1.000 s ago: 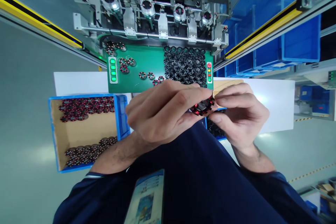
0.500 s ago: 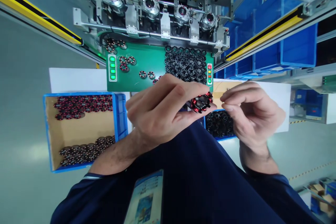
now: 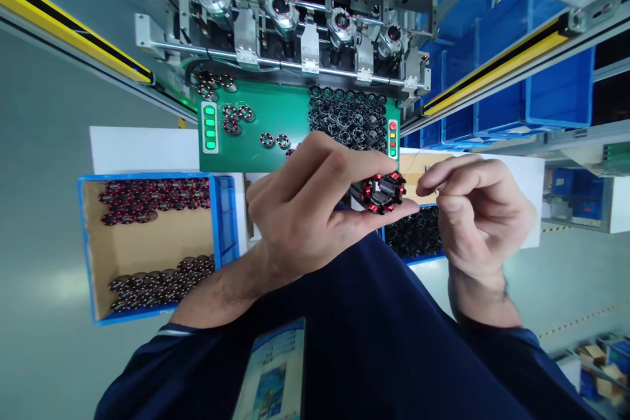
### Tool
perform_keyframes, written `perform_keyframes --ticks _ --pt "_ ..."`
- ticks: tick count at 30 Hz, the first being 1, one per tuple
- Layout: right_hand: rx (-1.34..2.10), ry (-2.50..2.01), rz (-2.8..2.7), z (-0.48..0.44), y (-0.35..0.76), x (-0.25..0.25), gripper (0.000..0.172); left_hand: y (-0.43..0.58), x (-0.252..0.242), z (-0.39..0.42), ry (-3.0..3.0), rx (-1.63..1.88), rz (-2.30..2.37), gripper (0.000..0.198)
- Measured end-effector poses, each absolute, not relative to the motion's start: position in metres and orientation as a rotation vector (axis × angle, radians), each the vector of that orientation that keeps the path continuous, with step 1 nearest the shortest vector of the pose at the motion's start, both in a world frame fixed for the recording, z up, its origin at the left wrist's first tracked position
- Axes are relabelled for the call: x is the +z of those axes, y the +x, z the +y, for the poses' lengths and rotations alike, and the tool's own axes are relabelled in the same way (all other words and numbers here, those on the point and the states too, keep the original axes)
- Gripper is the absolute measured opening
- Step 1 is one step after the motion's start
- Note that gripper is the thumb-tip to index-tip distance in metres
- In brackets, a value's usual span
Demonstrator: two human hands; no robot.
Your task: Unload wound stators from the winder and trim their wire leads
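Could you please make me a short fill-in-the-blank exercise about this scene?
The ____ hand holds a red-wound ring.
Black rings crowd a ____ panel.
The bin on the picture's left has a ____ rim.
At the panel's left end, ____ lights glow.

Missing words: left; green; blue; four.

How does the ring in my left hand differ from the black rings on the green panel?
Color: the held ring shows red sections around its rim; the black rings look dark, with no red visible.
Position: the held ring is gripped in the left hand; the black rings lie crowded together on the green panel.
Shared: both are ring-shaped with open centers.
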State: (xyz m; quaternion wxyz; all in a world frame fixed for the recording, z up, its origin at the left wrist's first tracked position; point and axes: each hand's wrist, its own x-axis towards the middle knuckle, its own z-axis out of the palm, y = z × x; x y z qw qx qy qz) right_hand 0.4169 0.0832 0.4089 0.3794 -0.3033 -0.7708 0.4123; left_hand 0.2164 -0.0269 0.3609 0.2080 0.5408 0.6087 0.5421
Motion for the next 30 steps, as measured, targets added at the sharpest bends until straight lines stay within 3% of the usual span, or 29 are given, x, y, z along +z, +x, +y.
perform_keyframes --ticks 5,10,15,20,26,30 --pt "1.088 -0.725 -1.944 0.085 0.414 0.41 0.019 0.224 0.368 -0.014 1.646 1.716 1.994 0.036" --pt "1.15 -0.714 -1.86 0.083 0.404 0.403 0.019 0.225 0.371 -0.004 1.782 1.927 1.878 0.04" --pt "1.143 -0.786 -1.86 0.074 0.399 0.401 0.021 0.222 0.372 -0.011 1.846 1.64 1.694 0.024" --pt "1.23 -0.825 -1.766 0.061 0.395 0.389 0.018 0.223 0.365 -0.012 1.863 1.654 1.642 0.023" --pt "1.715 -0.94 -1.532 0.046 0.395 0.369 0.053 0.226 0.357 -0.013 1.874 1.697 1.886 0.02" --pt "1.769 -1.009 -1.368 0.038 0.391 0.371 0.023 0.225 0.35 -0.017 1.942 1.592 1.936 0.023"
